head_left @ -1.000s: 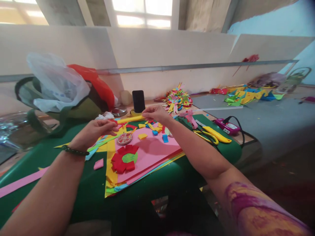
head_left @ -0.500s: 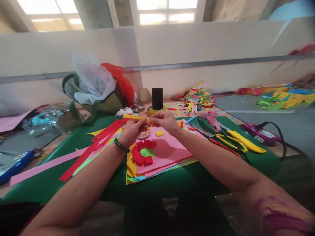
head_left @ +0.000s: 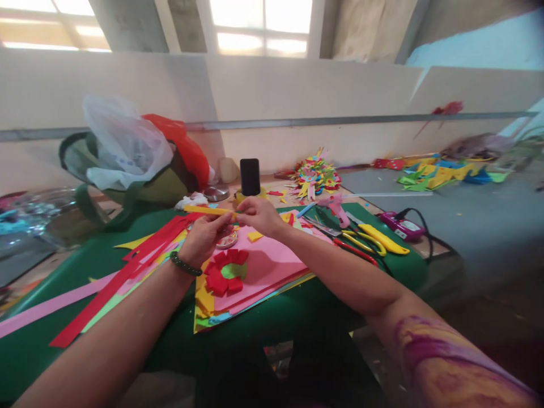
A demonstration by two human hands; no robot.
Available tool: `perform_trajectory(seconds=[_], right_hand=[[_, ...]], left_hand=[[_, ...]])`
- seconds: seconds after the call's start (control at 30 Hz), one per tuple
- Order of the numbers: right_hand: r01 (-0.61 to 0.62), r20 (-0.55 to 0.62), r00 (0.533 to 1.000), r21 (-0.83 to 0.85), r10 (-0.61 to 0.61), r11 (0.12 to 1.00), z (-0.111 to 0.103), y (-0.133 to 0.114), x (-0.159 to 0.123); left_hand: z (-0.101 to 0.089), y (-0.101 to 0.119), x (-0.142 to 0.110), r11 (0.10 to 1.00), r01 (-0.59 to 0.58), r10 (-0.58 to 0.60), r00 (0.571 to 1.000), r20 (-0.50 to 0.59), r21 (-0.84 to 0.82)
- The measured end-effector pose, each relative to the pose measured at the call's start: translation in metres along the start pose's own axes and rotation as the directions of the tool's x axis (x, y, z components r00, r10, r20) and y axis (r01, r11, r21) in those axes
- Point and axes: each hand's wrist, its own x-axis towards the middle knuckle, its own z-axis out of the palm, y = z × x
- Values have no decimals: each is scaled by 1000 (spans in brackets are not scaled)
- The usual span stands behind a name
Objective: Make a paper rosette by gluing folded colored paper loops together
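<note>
Between my two hands is a narrow yellow strip point(head_left: 206, 209), its long end sticking out to the left. My left hand point(head_left: 206, 235), with a dark green bead bracelet on the wrist, pinches it near its right end. The fingertips of my right hand point(head_left: 261, 216) are closed on that same end, close beside the left fingers. Just below lies a red flower-like ring of loops point(head_left: 219, 276) around a green disc point(head_left: 234, 271), on a stack of pink sheets point(head_left: 276, 255). A small yellow piece point(head_left: 255, 236) and a round dish point(head_left: 227, 241) lie near my hands.
Red strips point(head_left: 140, 255) and a pink strip point(head_left: 55, 306) lie at left. At right are scissors point(head_left: 361, 243), a yellow-handled cutter point(head_left: 385, 239), a pink glue gun point(head_left: 334, 208) and a purple power socket point(head_left: 402, 226). A phone point(head_left: 250, 177) stands behind, near a bag point(head_left: 157, 187) and a colourful paper pile point(head_left: 317, 174).
The view has turned to the right, so everything appears further left. Both hands still hold the yellow strip close together, in nearly the same pose.
</note>
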Motion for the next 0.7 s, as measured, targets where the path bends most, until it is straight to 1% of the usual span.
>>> perform_trajectory(seconds=[0.03, 0.07, 0.1, 0.13, 0.17, 0.2, 0.23, 0.27, 0.3, 0.33, 0.37, 0.4, 0.43, 0.47, 0.5, 0.6, 0.7], right_hand=[[42, 78, 996, -158, -30, 986, -5, -11, -6], [103, 170, 984, -315, -50, 944, -11, -23, -15], [172, 259, 964, -453, -55, 875, -18, -37, -26], [217, 329, 944, -563, -25, 797, -26, -51, -40], [238, 353, 935, -638, 4, 732, -36, -63, -54], [252, 372, 928, -674, 25, 695, -47, -73, -70], [228, 350, 935, -704, 50, 673, -59, -79, -85], [167, 290, 953, -742, 86, 649, -73, -81, -100], [83, 209, 969, -778, 132, 623, -87, -80, -113], [-19, 94, 981, -820, 168, 573, -101, -74, -125], [-124, -16, 977, -850, 210, 513, -114, -66, -137], [-236, -125, 956, -864, 264, 445, -126, -55, -147], [-313, -192, 928, -865, 319, 392, -135, -44, -156], [-363, -233, 902, -864, 364, 349, -142, -33, -165], [-383, -238, 884, -862, 401, 332, -147, -23, -173], [-379, -209, 868, -865, 451, 329, -148, 0, -188], [-398, -222, 859, -856, 461, 329, -144, 10, -188]], left_hand=[[-2, -1, 2, 1000, -6, 6, 1000, 12, 18], [-5, -2, 4, 999, -3, 1, 999, 33, 35], [-6, -2, 5, 999, -2, 0, 998, 60, 47], [-7, -2, 6, 999, -9, 5, 997, 74, 50], [-7, -1, 5, 999, -12, 9, 997, 80, 47], [-7, 0, 4, 999, -14, 11, 997, 73, 39], [-6, 1, 3, 1000, -10, 9, 999, 54, 29], [-4, 2, 1, 1000, -1, 1, 999, 32, 20], [-2, 4, 0, 1000, 12, -12, 1000, 13, 14], [0, 5, -2, 1000, 24, -24, 1000, 0, 11], [2, 6, -4, 999, 32, -32, 999, -1, 10], [3, 7, -5, 999, 38, -38, 999, 6, 10], [4, 7, -6, 999, 44, -44, 999, 17, 11], [4, 7, -6, 999, 51, -52, 998, 33, 14], [4, 7, -6, 998, 61, -62, 997, 50, 19], [1, 5, -5, 997, 79, -81, 993, 88, 27], [-1, 3, -3, 998, 64, -66, 995, 78, 26]])
